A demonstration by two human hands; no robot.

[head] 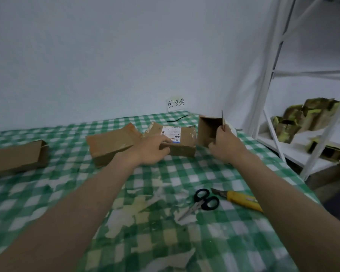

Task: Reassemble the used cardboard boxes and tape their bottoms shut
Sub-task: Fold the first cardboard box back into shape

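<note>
1. Head view: the right hand (pixel 224 144) pinches the near wall of an open box (pixel 208 130) standing on its side at the far right of the bench (pixel 243 232), thumb outside and fingers (pixel 211 144) curled over the edge. That grip looks meant to square the box up so its flaps can be folded.
2. The left hand (pixel 153 149) has its fingers curled around the near corner of a labelled box (pixel 180 140), just left of the right-hand fingers. It seems to steady that box or pull it closer.
3. Left of the left-hand fingers lies a flattened box (pixel 112 143); another box (pixel 16 157) lies well apart, further left. Both likely wait their turn.
4. Scissors (pixel 201 202) and a yellow knife (pixel 241 199) lie near the right forearm, within reach for cutting tape.
5. I cannot make out a tape roll; torn paper scraps (pixel 126 209) litter the cloth nearer than both hands.
6. Shelves (pixel 302 146) to the right hold more boxes.
</note>
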